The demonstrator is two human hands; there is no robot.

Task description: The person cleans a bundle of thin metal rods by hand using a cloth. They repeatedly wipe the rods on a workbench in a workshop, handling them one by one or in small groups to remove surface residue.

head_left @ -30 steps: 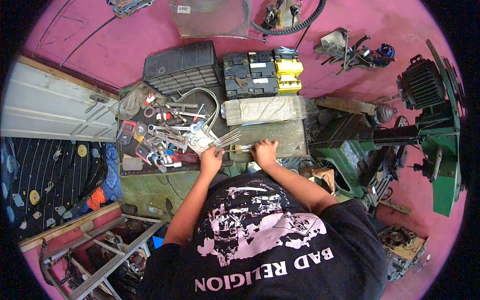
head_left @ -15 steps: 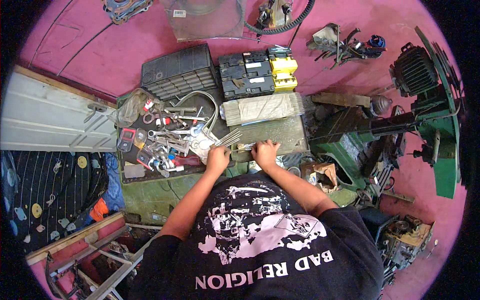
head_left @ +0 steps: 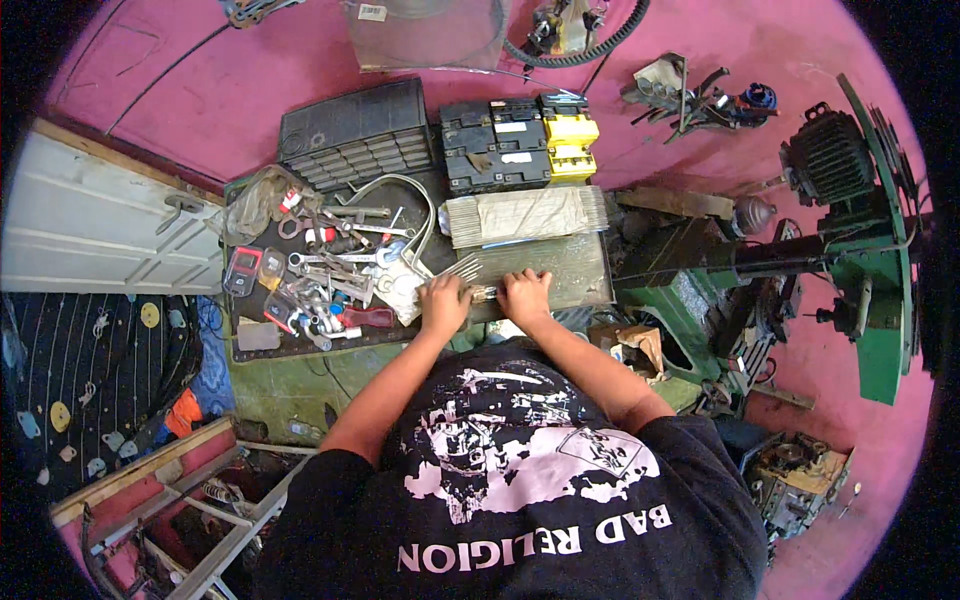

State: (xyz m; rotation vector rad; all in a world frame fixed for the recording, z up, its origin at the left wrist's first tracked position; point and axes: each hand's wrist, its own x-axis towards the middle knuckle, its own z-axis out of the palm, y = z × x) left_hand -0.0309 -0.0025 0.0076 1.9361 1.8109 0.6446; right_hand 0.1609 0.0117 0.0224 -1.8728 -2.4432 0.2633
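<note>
My left hand (head_left: 445, 304) is closed near the front edge of the workbench, with several thin grey welding rods (head_left: 463, 267) fanning out past its fingers. Close beside it, my right hand (head_left: 525, 297) is curled around the end of a small bunch of rods (head_left: 484, 293) that bridges the gap between both hands. Its fingertips are partly hidden. Just beyond lies a clear plastic sheet or tray (head_left: 560, 265). Behind that rests a wide bundle of welding rods (head_left: 590, 212) with a paper wrap (head_left: 525, 217) around its middle.
Wrenches (head_left: 330, 262), a red-handled tool (head_left: 368, 317) and a red meter (head_left: 243, 270) crowd the bench's left side. At the back stand a dark drawer cabinet (head_left: 355, 130) and black batteries (head_left: 495, 160). A green drill press (head_left: 865, 290) rises at the right.
My left hand has shifted right, nearer my right hand, and its knuckles have turned upward. The right hand stays almost in place. The whole view has moved slightly.
</note>
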